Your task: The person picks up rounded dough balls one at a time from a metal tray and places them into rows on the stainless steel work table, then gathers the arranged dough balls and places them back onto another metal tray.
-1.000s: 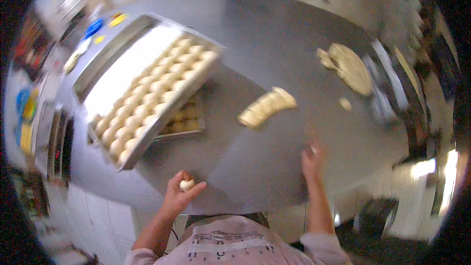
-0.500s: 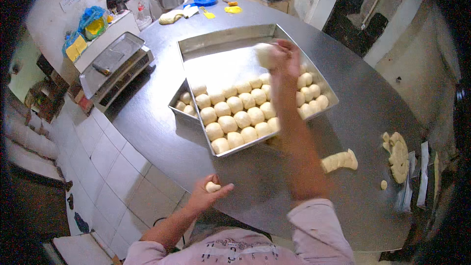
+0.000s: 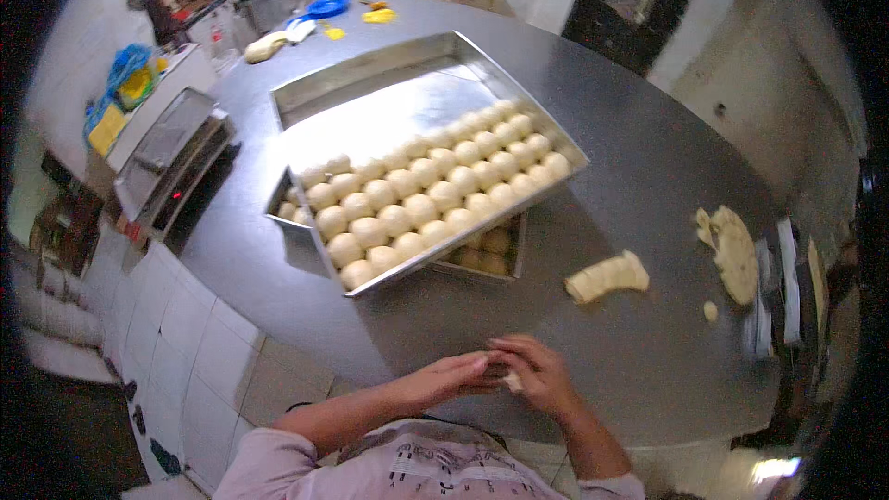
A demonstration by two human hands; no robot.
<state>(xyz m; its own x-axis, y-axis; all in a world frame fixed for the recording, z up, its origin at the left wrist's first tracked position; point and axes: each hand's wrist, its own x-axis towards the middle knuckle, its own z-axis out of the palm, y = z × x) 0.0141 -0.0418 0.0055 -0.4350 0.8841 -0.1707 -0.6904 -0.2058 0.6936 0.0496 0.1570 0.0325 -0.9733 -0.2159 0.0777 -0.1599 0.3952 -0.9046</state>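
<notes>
Over the smooth grey metal table (image 3: 611, 120), the right hand (image 3: 544, 378) curls its fingers around a soft, pale dough bit (image 3: 513, 381), while the left hand (image 3: 443, 382) meets it with fingers nearly straight; whether those grip anything, I cannot tell. Smooth round balls (image 3: 421, 210) fill rows in a shiny, straight-walled tray (image 3: 361, 79); rightward lie a creased, curved log (image 3: 607, 277) and a flat, ragged slab (image 3: 737, 257).

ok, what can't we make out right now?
All in the head view:
Dough piece by the right hand: mostly covered by the hands; shape unclear.
Left hand: fingertips partly behind the right hand.
Lower tray: mostly under the upper tray, ball count hidden.
Upper tray's floor: partly washed out by glare.
</notes>
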